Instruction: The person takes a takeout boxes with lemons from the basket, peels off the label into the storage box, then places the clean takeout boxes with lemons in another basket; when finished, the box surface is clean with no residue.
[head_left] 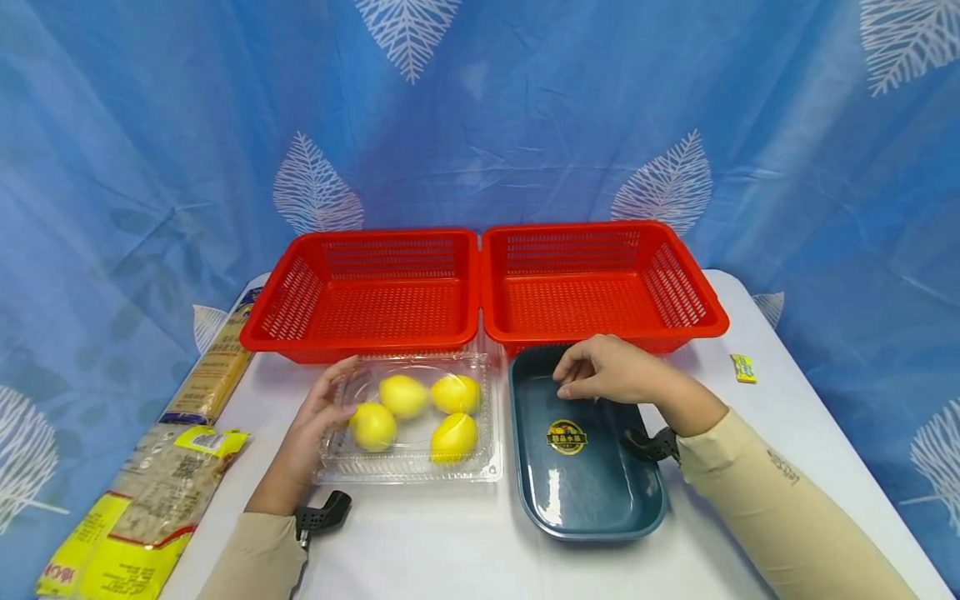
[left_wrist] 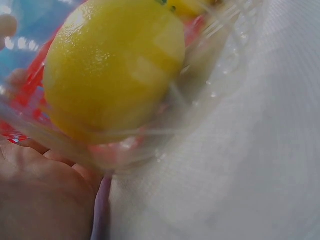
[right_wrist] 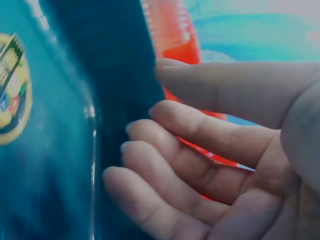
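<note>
A clear plastic clamshell box [head_left: 480, 471] with several yellow lemons [head_left: 402, 396] inside lies in front of the left red basket. My left hand [head_left: 315, 425] holds the box by its left side, thumb and fingers spread along that edge. One lemon [left_wrist: 115, 70] shows large through the plastic in the left wrist view, above the palm. To the right of the box stands a dark blue-green tray [head_left: 540, 492] with a round fruit sticker on its bottom. Over its far right part is my right hand [head_left: 618, 369], fingers loosely bent and holding nothing.
Two red baskets [head_left: 390, 312], [head_left: 577, 304] stand side by side along the back. Bags of dried food [head_left: 161, 483] and a long packet [head_left: 213, 367] lie along the left table edge. A small yellow-green sachet [head_left: 743, 368] is at the right.
</note>
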